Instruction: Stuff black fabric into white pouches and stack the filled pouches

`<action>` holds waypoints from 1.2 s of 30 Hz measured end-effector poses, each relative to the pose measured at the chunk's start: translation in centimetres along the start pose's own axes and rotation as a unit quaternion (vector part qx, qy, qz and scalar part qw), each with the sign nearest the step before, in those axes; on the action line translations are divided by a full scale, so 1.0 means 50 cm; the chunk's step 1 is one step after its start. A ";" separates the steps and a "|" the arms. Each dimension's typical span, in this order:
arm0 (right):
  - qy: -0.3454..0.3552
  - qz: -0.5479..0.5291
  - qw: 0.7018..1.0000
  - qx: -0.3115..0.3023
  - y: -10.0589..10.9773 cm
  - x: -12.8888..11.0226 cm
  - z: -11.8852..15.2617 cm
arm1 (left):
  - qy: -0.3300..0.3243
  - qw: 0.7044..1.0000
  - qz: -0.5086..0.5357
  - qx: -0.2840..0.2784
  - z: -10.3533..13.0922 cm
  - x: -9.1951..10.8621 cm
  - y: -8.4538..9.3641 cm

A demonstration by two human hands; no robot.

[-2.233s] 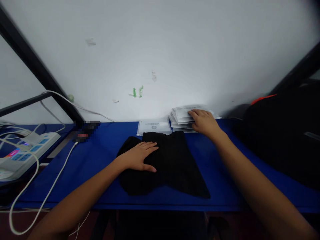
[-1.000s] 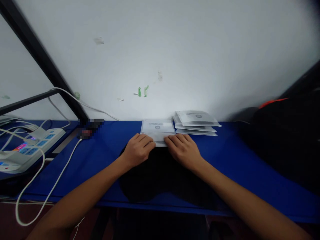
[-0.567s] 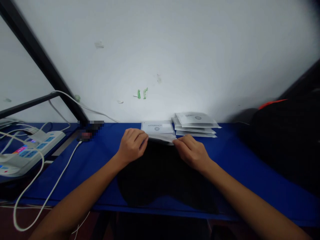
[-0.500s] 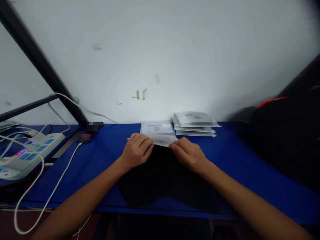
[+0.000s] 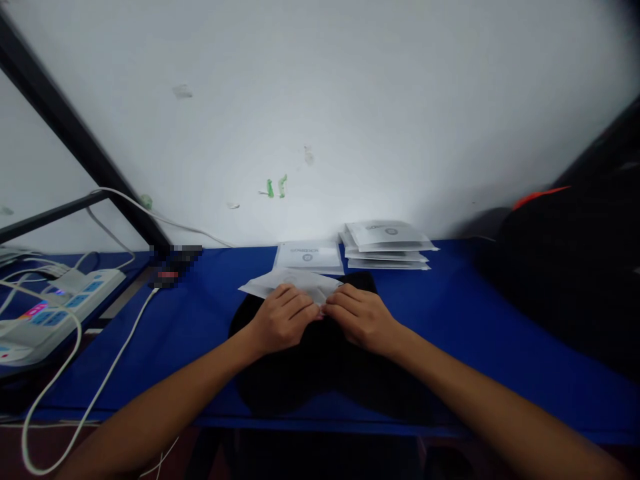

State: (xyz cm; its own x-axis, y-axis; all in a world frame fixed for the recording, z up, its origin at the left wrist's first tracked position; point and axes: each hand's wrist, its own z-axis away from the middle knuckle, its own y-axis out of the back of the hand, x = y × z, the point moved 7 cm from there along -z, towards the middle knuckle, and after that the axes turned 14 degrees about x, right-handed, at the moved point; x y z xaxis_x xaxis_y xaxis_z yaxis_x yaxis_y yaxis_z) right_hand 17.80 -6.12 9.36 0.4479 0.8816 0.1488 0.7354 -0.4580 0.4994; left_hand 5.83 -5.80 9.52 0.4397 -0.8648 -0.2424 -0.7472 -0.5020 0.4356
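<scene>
My left hand (image 5: 283, 321) and my right hand (image 5: 364, 319) are close together at the middle of the table, fingers pinched on the near edge of a white frosted plastic bag (image 5: 265, 285). Part of the bag is hidden behind the fingers, and its left corner sticks out past my left hand. Under both hands lies a black cloth item (image 5: 320, 383), spread towards the table's front edge. Just beyond the held bag, another white bag (image 5: 290, 259) with dark print rests flat.
A stack of several similar printed bags (image 5: 385, 241) stands by the wall at the back right. On the left are a white power strip (image 5: 65, 310) with cables and a dark blurred device (image 5: 175, 267). A large black bundle (image 5: 575, 267) covers the right side of the blue table (image 5: 450, 373).
My hands have come nearer each other and slightly towards me, drawing the bag's edge together between them. The bag now slants, and more of the black cloth shows behind my right hand.
</scene>
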 end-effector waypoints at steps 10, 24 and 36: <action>-0.113 0.111 0.973 0.169 0.118 0.120 0.005 | 0.103 0.981 -0.153 0.052 0.035 -0.208 0.063; -0.196 -0.013 0.974 0.110 0.066 0.134 0.038 | 0.337 0.934 0.034 0.114 0.040 -0.179 0.056; -0.067 -0.047 0.997 -0.007 0.004 0.068 0.029 | 0.119 0.952 -0.267 -0.088 0.030 -0.120 0.004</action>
State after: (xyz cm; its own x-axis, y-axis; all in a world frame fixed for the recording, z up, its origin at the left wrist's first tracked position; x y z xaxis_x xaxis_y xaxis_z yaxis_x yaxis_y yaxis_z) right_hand 20.22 -3.40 8.73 0.4416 0.8971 -0.0136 0.7708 -0.3716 0.5175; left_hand 2.29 -0.72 9.78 0.8497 -0.4489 -0.2767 -0.2989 -0.8423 0.4485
